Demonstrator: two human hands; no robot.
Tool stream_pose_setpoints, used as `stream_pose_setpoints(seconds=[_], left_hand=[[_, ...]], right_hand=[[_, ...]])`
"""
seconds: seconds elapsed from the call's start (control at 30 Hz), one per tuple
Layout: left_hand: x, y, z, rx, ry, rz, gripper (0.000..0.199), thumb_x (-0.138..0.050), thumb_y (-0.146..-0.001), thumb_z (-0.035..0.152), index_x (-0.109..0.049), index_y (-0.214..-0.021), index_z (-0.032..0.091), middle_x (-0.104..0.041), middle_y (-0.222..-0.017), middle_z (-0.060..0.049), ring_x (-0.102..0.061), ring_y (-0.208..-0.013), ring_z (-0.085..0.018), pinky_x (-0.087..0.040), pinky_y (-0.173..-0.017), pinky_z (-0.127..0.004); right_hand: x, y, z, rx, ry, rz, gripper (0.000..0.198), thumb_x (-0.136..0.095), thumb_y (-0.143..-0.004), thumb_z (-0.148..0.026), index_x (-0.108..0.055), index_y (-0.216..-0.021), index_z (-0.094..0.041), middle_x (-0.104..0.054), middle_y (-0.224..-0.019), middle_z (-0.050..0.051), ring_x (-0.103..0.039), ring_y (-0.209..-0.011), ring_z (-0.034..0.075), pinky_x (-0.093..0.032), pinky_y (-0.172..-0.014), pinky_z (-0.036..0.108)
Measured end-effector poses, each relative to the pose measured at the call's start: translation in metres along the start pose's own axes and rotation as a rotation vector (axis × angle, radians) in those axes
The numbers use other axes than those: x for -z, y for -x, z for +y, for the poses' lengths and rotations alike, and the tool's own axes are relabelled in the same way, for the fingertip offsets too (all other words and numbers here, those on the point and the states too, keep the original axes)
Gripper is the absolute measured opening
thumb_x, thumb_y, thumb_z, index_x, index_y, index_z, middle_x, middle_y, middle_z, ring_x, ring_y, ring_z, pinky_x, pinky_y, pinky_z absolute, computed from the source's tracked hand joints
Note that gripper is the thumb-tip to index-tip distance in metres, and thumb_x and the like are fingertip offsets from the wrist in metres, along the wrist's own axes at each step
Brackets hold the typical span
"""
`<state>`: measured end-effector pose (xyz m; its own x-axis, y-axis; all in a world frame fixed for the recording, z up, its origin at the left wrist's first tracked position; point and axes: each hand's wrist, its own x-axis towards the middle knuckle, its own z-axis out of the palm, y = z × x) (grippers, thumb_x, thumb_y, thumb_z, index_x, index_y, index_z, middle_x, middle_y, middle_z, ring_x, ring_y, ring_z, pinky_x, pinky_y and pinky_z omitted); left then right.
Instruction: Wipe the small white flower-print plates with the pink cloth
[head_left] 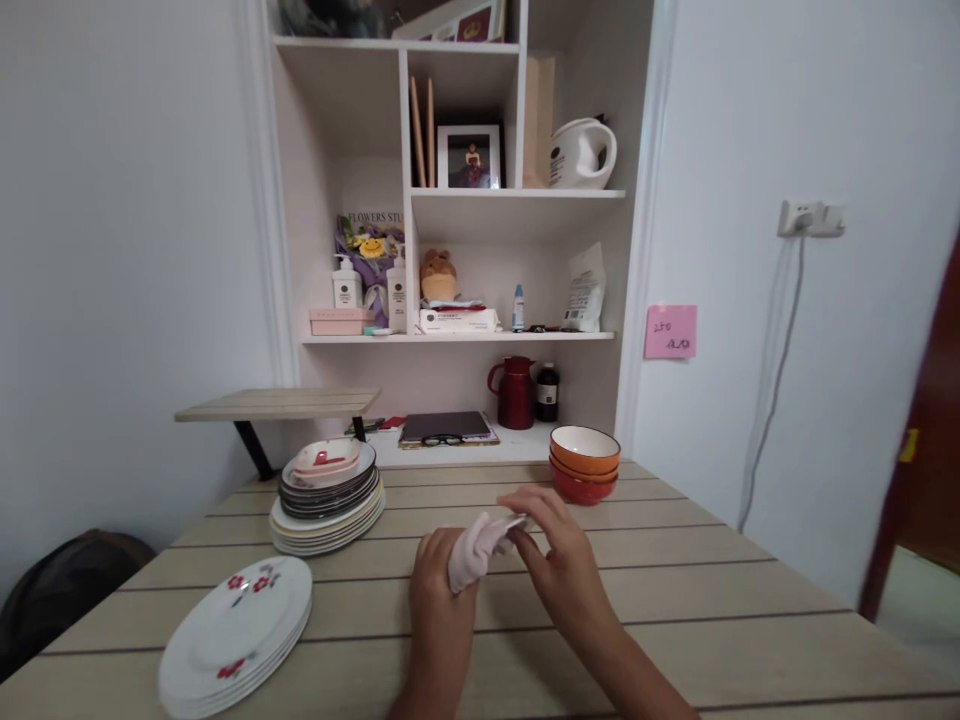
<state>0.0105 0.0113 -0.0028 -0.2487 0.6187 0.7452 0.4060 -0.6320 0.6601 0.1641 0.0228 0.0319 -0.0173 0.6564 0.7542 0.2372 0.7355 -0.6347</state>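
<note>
My left hand (442,585) is closed around a bunched pale pink cloth (474,552) above the middle of the table. From the cloth's right end sticks a small, thin, light-coloured piece (516,522), perhaps shiny; blur hides its kind. My right hand (553,545) pinches this piece between thumb and fingers, close to the cloth. Left of my hands lies a stack of oval white plates (240,625) with red flowers. Beyond it stands a taller stack of round plates (330,525), topped by small square dishes (326,457). Orange and red bowls (585,465) are nested at the right rear.
The slatted wooden table (360,640) meets a white shelf unit (465,240) at the back. A small raised wooden shelf (281,404) overhangs the left rear. A red jug (516,393), a dark bottle (547,392) and glasses (442,440) on a dark folder (444,427) sit behind the table.
</note>
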Motion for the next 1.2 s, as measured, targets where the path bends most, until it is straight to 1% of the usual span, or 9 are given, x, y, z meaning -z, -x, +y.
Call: stream_pose_setpoints(seconds=[0.17,0.33,0.47,0.7,0.83,0.93,1.0,1.1,1.2], left_hand=[[0.002,0.000,0.001,-0.025,-0.029,-0.014,0.007,-0.062,-0.077,0.022,-0.069,-0.077,0.022,-0.068,-0.075,-0.004,-0.060,-0.074,-0.023,-0.048,-0.071,-0.034],[-0.002,-0.002,0.001,0.358,0.244,0.025,0.030,-0.075,-0.070,0.034,-0.072,-0.095,0.017,-0.075,-0.090,-0.008,-0.068,-0.082,-0.023,-0.052,-0.076,-0.032],[-0.001,-0.006,0.006,0.600,0.419,-0.033,0.046,-0.076,-0.068,0.045,-0.074,-0.098,0.011,-0.077,-0.094,-0.012,-0.071,-0.087,-0.027,-0.055,-0.077,-0.033],[-0.007,-0.003,0.008,0.659,0.534,0.028,0.061,-0.080,-0.061,0.054,-0.074,-0.103,0.011,-0.076,-0.100,-0.014,-0.070,-0.096,-0.030,-0.053,-0.086,-0.037],[-0.007,-0.002,0.007,0.677,0.502,0.044,0.058,-0.079,-0.063,0.052,-0.073,-0.105,0.011,-0.076,-0.101,-0.014,-0.070,-0.097,-0.030,-0.053,-0.085,-0.036],[-0.004,0.000,0.006,0.643,0.388,0.039,0.047,-0.075,-0.069,0.047,-0.074,-0.099,0.011,-0.077,-0.097,-0.014,-0.070,-0.094,-0.030,-0.053,-0.082,-0.036],[-0.004,0.002,0.005,0.541,0.299,0.025,0.037,-0.073,-0.073,0.041,-0.074,-0.097,0.013,-0.076,-0.095,-0.012,-0.070,-0.092,-0.029,-0.053,-0.082,-0.036],[-0.003,0.003,0.003,0.314,0.184,-0.012,0.026,-0.069,-0.076,0.032,-0.073,-0.098,0.018,-0.075,-0.094,-0.009,-0.068,-0.089,-0.026,-0.052,-0.082,-0.034],[-0.001,0.003,0.001,0.146,0.103,-0.013,0.018,-0.066,-0.077,0.026,-0.073,-0.094,0.021,-0.073,-0.088,-0.007,-0.066,-0.084,-0.024,-0.051,-0.079,-0.033]], right_hand=[[0.002,-0.002,-0.005,-0.004,-0.052,-0.050,0.021,-0.061,-0.080,-0.015,-0.076,-0.085,-0.030,-0.070,-0.090,0.005,-0.060,-0.091,0.025,-0.043,-0.082,0.034],[-0.005,0.002,-0.001,-0.272,-0.315,0.017,0.007,-0.067,-0.078,-0.026,-0.072,-0.082,-0.024,-0.068,-0.082,0.002,-0.058,-0.077,0.021,-0.043,-0.069,0.029],[-0.011,0.003,0.003,-0.530,-0.638,0.095,0.019,-0.074,-0.073,-0.034,-0.067,-0.086,-0.021,-0.068,-0.075,-0.001,-0.056,-0.064,0.016,-0.041,-0.057,0.024],[-0.017,0.002,0.002,-0.718,-1.029,0.161,0.040,-0.083,-0.065,-0.026,-0.067,-0.101,-0.021,-0.075,-0.093,0.003,-0.067,-0.074,0.016,-0.052,-0.068,0.028],[-0.020,0.002,0.002,-0.754,-1.098,0.128,0.042,-0.082,-0.066,-0.023,-0.066,-0.105,-0.022,-0.074,-0.098,0.003,-0.068,-0.082,0.018,-0.053,-0.077,0.030],[-0.016,0.003,0.005,-0.691,-0.888,0.047,0.036,-0.077,-0.071,-0.027,-0.065,-0.103,-0.021,-0.072,-0.089,0.003,-0.065,-0.077,0.018,-0.051,-0.070,0.030],[-0.012,0.002,0.007,-0.555,-0.615,0.075,0.031,-0.076,-0.071,-0.027,-0.065,-0.100,-0.022,-0.069,-0.083,0.001,-0.062,-0.074,0.018,-0.048,-0.066,0.029],[-0.005,0.001,0.007,-0.283,-0.259,0.145,0.036,-0.073,-0.071,-0.023,-0.064,-0.106,-0.026,-0.067,-0.095,0.003,-0.060,-0.085,0.021,-0.047,-0.075,0.032],[0.002,-0.002,0.003,-0.108,-0.081,0.052,0.023,-0.066,-0.078,-0.023,-0.069,-0.101,-0.027,-0.067,-0.100,0.005,-0.059,-0.094,0.025,-0.043,-0.084,0.037]])
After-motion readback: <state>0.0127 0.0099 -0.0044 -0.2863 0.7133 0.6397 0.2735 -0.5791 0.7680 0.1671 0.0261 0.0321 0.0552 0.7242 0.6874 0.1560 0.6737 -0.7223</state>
